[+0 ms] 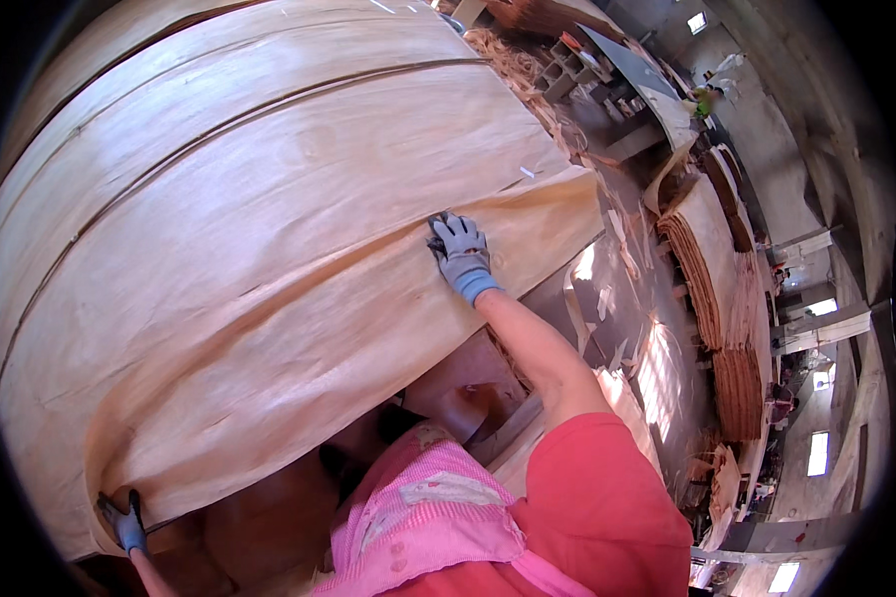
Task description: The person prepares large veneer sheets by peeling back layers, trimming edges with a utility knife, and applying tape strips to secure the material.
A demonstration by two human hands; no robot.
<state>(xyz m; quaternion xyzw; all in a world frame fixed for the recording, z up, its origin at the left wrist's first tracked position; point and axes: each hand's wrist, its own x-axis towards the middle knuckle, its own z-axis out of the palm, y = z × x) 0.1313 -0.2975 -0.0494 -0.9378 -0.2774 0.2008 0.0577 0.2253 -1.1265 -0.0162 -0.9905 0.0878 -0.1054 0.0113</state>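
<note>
A wide, thin sheet of pale wood veneer (pixel 299 363) lies in front of me on other veneer, with a long raised buckle running along its near side. My right hand (pixel 461 254), in a grey glove with a blue cuff, presses on this sheet beside the buckle, its fingers spread and slightly bent. Down at the near left corner, my left hand (pixel 122 519) touches the sheet's edge. It wears a similar dark-fingered glove, and its thumb stands apart from the fingers. Part of the left fingers is hard to make out against the sheet.
Beyond the sheet, long dark seams cross more veneer (pixel 269 149). Stacks of veneer (pixel 707 269) stand at the right, past a floor (pixel 622 298) littered with torn scraps. A grey slanted panel (pixel 632 65) is at the far right. A distant person (pixel 705 101) wears bright green.
</note>
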